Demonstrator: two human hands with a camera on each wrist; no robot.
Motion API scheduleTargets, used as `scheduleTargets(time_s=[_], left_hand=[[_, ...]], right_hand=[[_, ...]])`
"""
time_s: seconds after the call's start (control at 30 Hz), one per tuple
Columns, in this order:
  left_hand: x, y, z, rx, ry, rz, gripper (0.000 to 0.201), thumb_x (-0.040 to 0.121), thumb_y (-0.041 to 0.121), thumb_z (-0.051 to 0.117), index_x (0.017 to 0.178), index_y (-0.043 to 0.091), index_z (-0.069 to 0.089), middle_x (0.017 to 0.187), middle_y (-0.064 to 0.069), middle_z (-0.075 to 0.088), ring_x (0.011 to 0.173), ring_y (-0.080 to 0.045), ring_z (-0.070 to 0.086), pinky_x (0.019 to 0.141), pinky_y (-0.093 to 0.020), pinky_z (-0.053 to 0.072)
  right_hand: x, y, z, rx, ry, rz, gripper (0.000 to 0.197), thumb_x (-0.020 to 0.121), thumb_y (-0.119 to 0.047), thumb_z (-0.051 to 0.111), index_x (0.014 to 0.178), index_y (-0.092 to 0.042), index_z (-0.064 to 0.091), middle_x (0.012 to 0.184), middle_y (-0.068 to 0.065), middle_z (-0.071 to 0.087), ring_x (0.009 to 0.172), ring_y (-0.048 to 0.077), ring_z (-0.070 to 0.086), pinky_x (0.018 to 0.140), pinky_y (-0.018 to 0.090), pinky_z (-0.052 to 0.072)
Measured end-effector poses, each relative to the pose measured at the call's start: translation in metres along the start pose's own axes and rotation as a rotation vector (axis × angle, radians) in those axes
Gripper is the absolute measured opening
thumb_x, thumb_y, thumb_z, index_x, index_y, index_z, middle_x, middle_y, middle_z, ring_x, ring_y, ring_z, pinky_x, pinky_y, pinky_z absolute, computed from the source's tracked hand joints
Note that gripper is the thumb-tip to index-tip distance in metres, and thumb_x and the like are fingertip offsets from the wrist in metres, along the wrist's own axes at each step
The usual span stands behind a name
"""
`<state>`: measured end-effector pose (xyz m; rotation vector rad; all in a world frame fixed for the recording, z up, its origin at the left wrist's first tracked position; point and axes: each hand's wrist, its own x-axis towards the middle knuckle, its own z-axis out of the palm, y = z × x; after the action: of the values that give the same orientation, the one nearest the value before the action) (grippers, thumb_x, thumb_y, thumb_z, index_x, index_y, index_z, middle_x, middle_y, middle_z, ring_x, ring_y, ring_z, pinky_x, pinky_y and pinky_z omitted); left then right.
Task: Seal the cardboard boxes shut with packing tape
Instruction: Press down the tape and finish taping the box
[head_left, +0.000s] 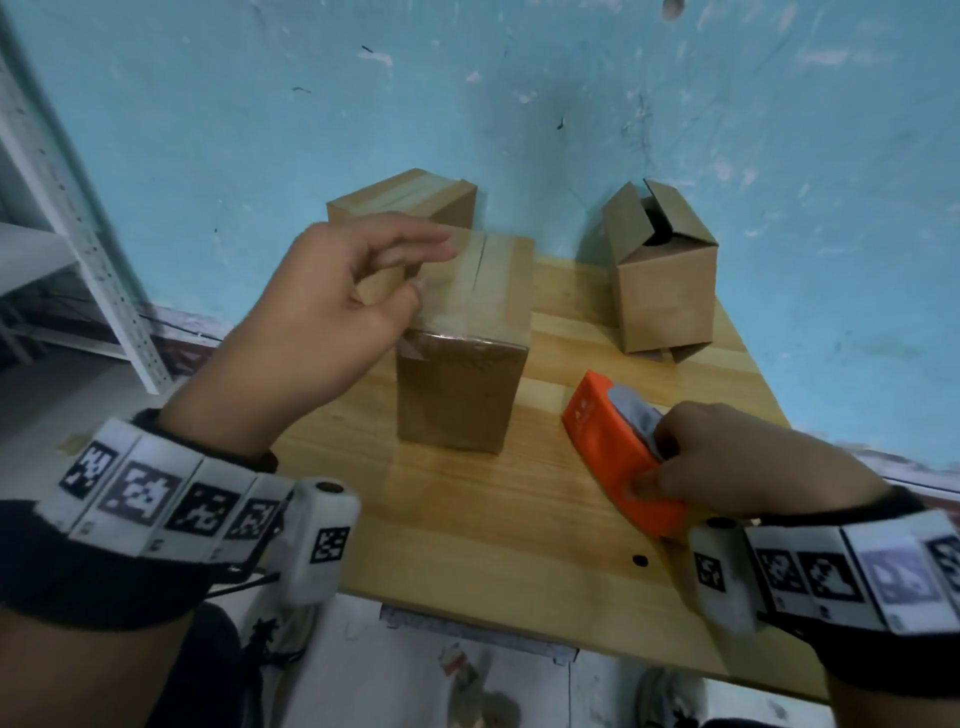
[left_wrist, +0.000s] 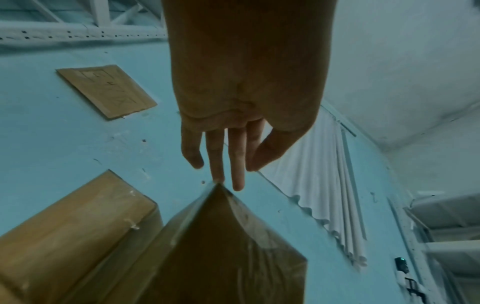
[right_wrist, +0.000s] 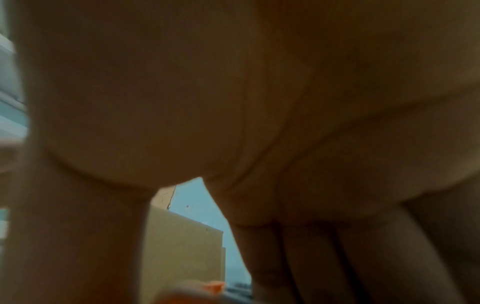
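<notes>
A tall cardboard box (head_left: 462, 384) stands mid-table, its top flaps and upper front covered in clear packing tape. My left hand (head_left: 421, 280) hovers over its near left top edge with relaxed fingers. In the left wrist view the left hand (left_wrist: 226, 174) points straight fingers down, and one fingertip touches the taped corner of the box (left_wrist: 221, 257). My right hand (head_left: 675, 462) grips an orange tape dispenser (head_left: 608, 441) lying on the table at the right. A sealed box (head_left: 405, 200) sits behind the middle one. A third box (head_left: 660, 270) at back right has open flaps.
The wooden table (head_left: 467, 509) butts against a blue wall. A white metal shelf frame (head_left: 78, 218) stands to the left. In the right wrist view my palm fills the picture, showing only a box side (right_wrist: 182, 246) and an orange dispenser edge (right_wrist: 213, 287).
</notes>
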<state>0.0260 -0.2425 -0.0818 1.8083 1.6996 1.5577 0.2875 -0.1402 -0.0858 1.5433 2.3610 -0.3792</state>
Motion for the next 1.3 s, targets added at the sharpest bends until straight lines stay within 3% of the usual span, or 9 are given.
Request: scheduleTargets(time_s=[0.13,0.27,0.4,0.53,0.67,0.8,0.9,1.03,1.3], left_hand=[[-0.003,-0.012,-0.006,0.102,-0.182,-0.060,0.045,0.085,0.014,0.074,0.128,0.027,0.065,0.129,0.016,0.064,0.124,0.004,0.054,0.110,-0.022,0.041],[-0.003,-0.020,-0.013,0.060,-0.350,-0.097,0.052,0.083,0.001,0.072,0.128,0.025,0.065,0.135,0.022,0.060,0.131,0.008,0.046,0.104,-0.020,0.045],[-0.004,-0.020,-0.022,0.012,-0.466,-0.122,0.053,0.085,0.009,0.067,0.136,0.022,0.058,0.143,0.023,0.051,0.136,0.010,0.036,0.109,-0.012,0.032],[-0.006,-0.018,-0.018,0.010,-0.395,-0.103,0.043,0.086,0.026,0.065,0.129,0.023,0.063,0.138,0.021,0.056,0.132,0.011,0.042,0.109,-0.010,0.032],[-0.009,-0.024,-0.002,-0.027,-0.166,-0.078,0.034,0.082,0.011,0.074,0.116,0.017,0.072,0.122,0.015,0.069,0.123,0.005,0.056,0.103,-0.021,0.047],[-0.012,-0.030,0.008,0.027,-0.176,-0.015,0.047,0.081,-0.002,0.074,0.123,0.017,0.068,0.129,0.015,0.064,0.131,0.006,0.046,0.101,-0.024,0.049],[-0.010,-0.029,0.004,0.004,-0.258,-0.013,0.049,0.085,-0.006,0.068,0.127,0.020,0.066,0.134,0.018,0.060,0.136,0.007,0.040,0.107,-0.019,0.042],[-0.011,-0.022,0.001,-0.043,-0.393,-0.006,0.048,0.089,-0.007,0.064,0.128,0.019,0.065,0.137,0.018,0.058,0.138,0.005,0.037,0.113,-0.015,0.031],[-0.011,-0.018,-0.006,-0.200,-0.257,-0.046,0.034,0.069,-0.009,0.078,0.101,0.001,0.075,0.105,0.004,0.075,0.111,-0.009,0.068,0.096,-0.026,0.053]], right_hand=[[0.001,-0.001,0.000,0.009,-0.004,0.000,0.027,0.085,-0.042,0.069,0.080,-0.020,0.054,0.078,-0.004,0.061,0.068,0.008,0.059,0.052,0.021,0.039],[0.001,-0.002,0.000,0.025,-0.005,-0.004,0.027,0.086,-0.041,0.069,0.080,-0.022,0.050,0.079,-0.005,0.060,0.069,0.007,0.059,0.052,0.020,0.040],[0.000,-0.002,0.000,0.038,-0.018,-0.005,0.026,0.086,-0.041,0.068,0.081,-0.023,0.050,0.080,-0.005,0.060,0.069,0.007,0.059,0.053,0.019,0.040],[0.001,-0.004,0.001,0.055,-0.023,-0.002,0.028,0.087,-0.041,0.067,0.094,-0.018,0.054,0.081,-0.004,0.061,0.071,0.008,0.060,0.055,0.020,0.043],[-0.001,-0.006,0.000,-0.003,0.002,0.010,0.027,0.088,-0.040,0.066,0.089,-0.017,0.054,0.082,-0.002,0.061,0.072,0.011,0.061,0.057,0.022,0.047],[-0.012,-0.014,-0.002,-0.102,0.328,-0.035,0.025,0.090,-0.042,0.057,0.082,-0.019,0.051,0.081,0.001,0.059,0.070,0.016,0.059,0.061,0.031,0.050],[-0.017,-0.028,-0.004,0.144,0.510,-0.247,0.032,0.091,-0.036,0.059,0.121,-0.025,0.050,0.102,-0.008,0.060,0.086,0.013,0.061,0.077,0.032,0.055],[-0.016,-0.050,0.005,0.291,0.428,-0.517,0.078,0.090,-0.031,0.066,0.151,-0.047,0.019,0.128,-0.019,0.049,0.114,0.001,0.050,0.093,0.016,0.038],[0.002,-0.052,0.015,0.377,0.607,-0.608,0.062,0.087,-0.011,0.068,0.139,-0.039,0.050,0.109,-0.024,0.057,0.084,-0.015,0.052,0.078,-0.006,0.033]])
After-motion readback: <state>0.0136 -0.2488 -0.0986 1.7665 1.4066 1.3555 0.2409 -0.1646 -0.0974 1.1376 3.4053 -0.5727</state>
